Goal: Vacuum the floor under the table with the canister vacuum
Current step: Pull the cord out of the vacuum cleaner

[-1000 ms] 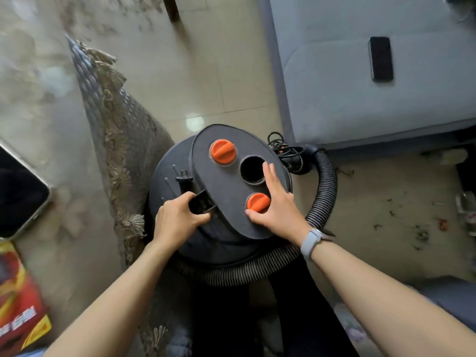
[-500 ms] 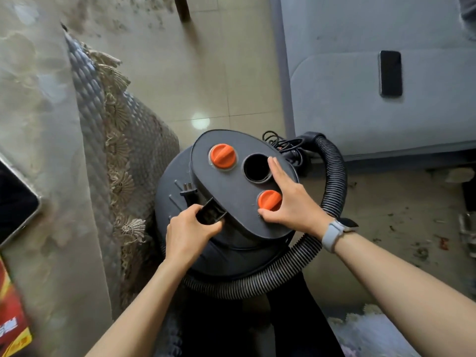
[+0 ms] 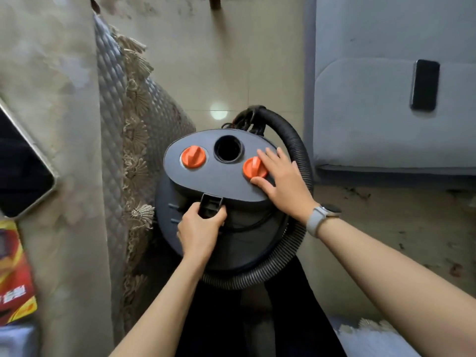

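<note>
Canister vacuum (image 3: 221, 228) on the floor (image 3: 206, 73) between table (image 3: 51, 124) and sofa (image 3: 373, 112), ribbed hose (image 3: 296, 150) looped round its body. Left hand (image 3: 199, 231) grips the black latch (image 3: 210, 205) at the lid's front edge. Right hand (image 3: 282, 180) lies flat on the lid, fingers straight beside the right orange knob (image 3: 253, 168).
</note>
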`<action>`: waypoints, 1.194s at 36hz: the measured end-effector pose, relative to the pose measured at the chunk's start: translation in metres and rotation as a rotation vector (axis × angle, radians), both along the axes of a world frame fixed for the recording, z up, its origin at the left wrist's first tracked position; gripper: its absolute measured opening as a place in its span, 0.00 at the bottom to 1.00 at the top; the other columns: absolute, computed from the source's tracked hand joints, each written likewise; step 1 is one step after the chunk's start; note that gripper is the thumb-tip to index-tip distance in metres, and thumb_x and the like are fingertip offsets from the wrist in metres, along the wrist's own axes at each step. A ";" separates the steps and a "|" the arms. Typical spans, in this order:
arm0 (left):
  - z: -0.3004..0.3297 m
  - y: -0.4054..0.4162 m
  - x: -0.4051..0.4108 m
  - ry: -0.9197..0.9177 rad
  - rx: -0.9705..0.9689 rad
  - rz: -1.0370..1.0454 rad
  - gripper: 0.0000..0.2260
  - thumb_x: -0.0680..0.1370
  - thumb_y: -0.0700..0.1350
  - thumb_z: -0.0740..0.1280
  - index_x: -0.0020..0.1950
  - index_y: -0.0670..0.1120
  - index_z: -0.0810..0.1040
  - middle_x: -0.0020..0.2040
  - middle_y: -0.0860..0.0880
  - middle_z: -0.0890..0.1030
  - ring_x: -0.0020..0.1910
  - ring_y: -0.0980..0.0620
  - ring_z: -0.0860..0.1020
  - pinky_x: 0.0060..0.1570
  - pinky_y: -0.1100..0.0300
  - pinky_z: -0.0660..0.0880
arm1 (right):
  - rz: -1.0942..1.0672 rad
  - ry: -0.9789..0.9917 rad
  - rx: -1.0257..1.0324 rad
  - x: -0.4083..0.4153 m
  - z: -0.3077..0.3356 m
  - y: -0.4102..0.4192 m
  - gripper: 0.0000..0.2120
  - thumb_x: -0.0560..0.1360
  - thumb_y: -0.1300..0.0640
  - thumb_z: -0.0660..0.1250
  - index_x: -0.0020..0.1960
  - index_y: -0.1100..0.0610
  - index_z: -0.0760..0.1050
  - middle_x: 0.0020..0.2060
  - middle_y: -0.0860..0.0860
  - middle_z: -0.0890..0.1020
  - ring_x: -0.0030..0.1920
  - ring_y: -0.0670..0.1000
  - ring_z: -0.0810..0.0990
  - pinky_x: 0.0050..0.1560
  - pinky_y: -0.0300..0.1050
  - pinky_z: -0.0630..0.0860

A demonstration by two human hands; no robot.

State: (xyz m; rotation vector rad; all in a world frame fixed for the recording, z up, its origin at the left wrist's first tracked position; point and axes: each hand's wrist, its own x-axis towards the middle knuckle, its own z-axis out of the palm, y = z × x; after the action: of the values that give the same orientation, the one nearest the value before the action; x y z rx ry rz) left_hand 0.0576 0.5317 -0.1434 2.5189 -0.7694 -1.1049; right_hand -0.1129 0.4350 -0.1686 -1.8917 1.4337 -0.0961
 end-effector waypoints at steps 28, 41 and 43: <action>-0.017 -0.155 -0.047 -0.049 -0.134 -0.273 0.22 0.77 0.61 0.62 0.58 0.44 0.69 0.53 0.42 0.79 0.55 0.39 0.75 0.52 0.47 0.72 | -0.114 0.020 -0.120 -0.032 -0.023 -0.097 0.26 0.82 0.56 0.55 0.77 0.57 0.51 0.77 0.56 0.46 0.76 0.60 0.39 0.74 0.48 0.40; -0.022 -0.240 -0.037 -0.053 -0.177 -0.318 0.20 0.78 0.60 0.61 0.56 0.43 0.66 0.49 0.45 0.77 0.51 0.42 0.77 0.47 0.49 0.73 | -0.133 0.141 -0.201 -0.014 -0.020 -0.196 0.25 0.82 0.55 0.55 0.77 0.53 0.54 0.78 0.52 0.51 0.77 0.55 0.46 0.72 0.48 0.58; -0.023 -0.256 -0.031 -0.070 -0.175 -0.329 0.19 0.78 0.60 0.60 0.54 0.44 0.65 0.45 0.47 0.75 0.49 0.42 0.77 0.44 0.51 0.72 | -0.118 0.159 -0.189 -0.010 -0.017 -0.215 0.25 0.82 0.54 0.56 0.77 0.53 0.55 0.78 0.51 0.51 0.77 0.55 0.46 0.71 0.51 0.61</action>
State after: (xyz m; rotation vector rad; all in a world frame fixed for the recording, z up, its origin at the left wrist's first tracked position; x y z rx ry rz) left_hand 0.0261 0.2754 -0.1666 2.3490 -1.2771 -0.9970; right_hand -0.1229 0.2200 -0.1860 -2.0027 1.6953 -0.1450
